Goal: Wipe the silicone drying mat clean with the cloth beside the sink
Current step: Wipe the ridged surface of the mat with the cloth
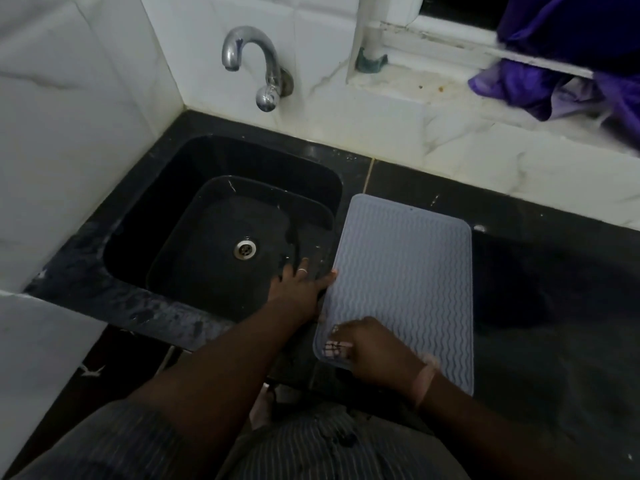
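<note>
One bare black sink (166, 216) beside grey mat (408, 271).

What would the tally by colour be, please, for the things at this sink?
Grey: 1, the drying mat
Black: 1, the sink
Silver: 2, the tap and the drain
Purple: 1, the fabric
Checked: 1, the cloth
Total: 6

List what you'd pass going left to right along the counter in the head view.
Sink → drain → left hand → mat → bare black counter.
</note>
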Demonstrator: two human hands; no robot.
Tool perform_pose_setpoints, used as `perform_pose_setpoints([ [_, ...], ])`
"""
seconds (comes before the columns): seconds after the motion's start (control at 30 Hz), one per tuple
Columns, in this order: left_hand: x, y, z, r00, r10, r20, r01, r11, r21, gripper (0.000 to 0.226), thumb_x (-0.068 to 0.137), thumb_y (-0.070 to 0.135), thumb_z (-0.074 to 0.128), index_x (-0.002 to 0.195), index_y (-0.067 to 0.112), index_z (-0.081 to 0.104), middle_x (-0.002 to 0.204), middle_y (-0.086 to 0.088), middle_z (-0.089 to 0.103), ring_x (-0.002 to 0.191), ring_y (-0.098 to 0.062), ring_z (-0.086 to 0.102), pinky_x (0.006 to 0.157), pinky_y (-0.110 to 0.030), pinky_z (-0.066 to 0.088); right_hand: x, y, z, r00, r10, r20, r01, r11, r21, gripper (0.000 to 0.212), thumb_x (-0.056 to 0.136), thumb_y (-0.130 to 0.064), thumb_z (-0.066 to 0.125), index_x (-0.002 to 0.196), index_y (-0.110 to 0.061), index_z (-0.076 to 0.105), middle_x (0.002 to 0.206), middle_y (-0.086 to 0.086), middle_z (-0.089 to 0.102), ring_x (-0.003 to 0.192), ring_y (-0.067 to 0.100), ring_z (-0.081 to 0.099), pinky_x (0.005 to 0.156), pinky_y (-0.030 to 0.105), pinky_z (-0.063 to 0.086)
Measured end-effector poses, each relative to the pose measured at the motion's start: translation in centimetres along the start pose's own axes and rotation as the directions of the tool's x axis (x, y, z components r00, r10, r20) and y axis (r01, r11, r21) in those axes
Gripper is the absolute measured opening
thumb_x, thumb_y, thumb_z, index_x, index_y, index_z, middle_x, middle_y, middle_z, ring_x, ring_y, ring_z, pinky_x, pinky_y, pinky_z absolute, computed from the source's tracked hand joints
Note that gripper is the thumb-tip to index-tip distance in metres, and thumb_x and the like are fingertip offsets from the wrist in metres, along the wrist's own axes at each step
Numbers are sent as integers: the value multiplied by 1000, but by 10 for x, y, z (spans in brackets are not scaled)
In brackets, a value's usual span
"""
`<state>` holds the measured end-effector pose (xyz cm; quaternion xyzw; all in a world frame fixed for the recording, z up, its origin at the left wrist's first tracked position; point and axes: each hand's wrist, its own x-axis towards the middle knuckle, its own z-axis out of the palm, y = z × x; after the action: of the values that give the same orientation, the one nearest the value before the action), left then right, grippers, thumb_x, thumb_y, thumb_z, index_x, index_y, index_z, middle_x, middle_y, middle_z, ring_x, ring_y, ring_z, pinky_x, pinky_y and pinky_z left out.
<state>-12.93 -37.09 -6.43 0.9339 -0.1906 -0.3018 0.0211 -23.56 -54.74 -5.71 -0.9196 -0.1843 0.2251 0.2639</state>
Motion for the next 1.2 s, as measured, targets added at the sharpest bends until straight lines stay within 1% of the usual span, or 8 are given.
perform_pose_setpoints([
  [0.17,0,6,0,999,-33,-6,33,999,3,93,87,54,68,154,58,4,169,-13,0,150,-47,8,117,-61,20,30,25,-57,962,267,-63,-215,875,434,18,98,-19,60,100,-27,76,93,-2,76,81,16,74,76,46,63],
  [0.3,-1,8,-1,998,-53,20,52,998,20,97,83,57,73,154,57,6,169,-12,1,150,-47,8,117,-62,20,58,37,-52,959,111,-262,-84,990,112,30,91,-5,61,112,-23,75,111,-2,73,105,15,67,98,37,53],
  [0.47,1,7,-2,996,-64,54,64,998,-3,98,85,64,68,151,64,-3,169,-14,0,150,-48,7,117,-62,19,32,27,2,991,-69,-118,44,979,-200,27,81,-24,57,104,-28,72,111,-6,67,103,21,62,90,40,47],
  [0.63,1,8,-2,996,-56,65,55,998,26,97,86,60,68,152,62,-4,169,-16,3,149,-47,11,116,-62,20,-1,11,-18,992,-62,110,35,973,229,19,89,-23,64,100,-15,78,104,-1,76,96,11,69,89,29,53],
  [0.73,-4,15,-4,997,-71,18,70,997,34,92,89,48,70,155,56,7,169,-13,7,149,-44,15,117,-59,24,24,18,-51,998,68,-16,-56,915,399,18,97,-35,63,100,-25,78,100,-9,75,92,5,69,88,27,55],
  [0.87,-23,25,8,976,-76,-202,79,997,4,55,97,38,56,149,46,41,159,-10,31,139,-37,33,109,-50,38,60,37,-60,955,40,-294,-19,997,74,24,87,-5,62,99,-20,76,98,-1,73,94,16,67,88,32,53],
  [1.03,-42,26,33,907,-162,-389,149,987,-65,33,102,49,43,120,35,67,115,-5,56,107,-28,55,77,-37,49,57,49,-3,974,22,-224,-71,975,-212,47,78,-13,57,119,-31,70,131,-2,61,119,24,55,100,40,46],
  [1.2,-36,24,33,920,-177,-351,117,976,-185,31,101,49,46,119,37,68,105,-3,61,95,-24,66,67,-29,40,-2,13,22,949,-305,-79,275,924,-265,39,89,-42,44,101,-23,76,114,0,70,110,24,60,91,41,47],
])
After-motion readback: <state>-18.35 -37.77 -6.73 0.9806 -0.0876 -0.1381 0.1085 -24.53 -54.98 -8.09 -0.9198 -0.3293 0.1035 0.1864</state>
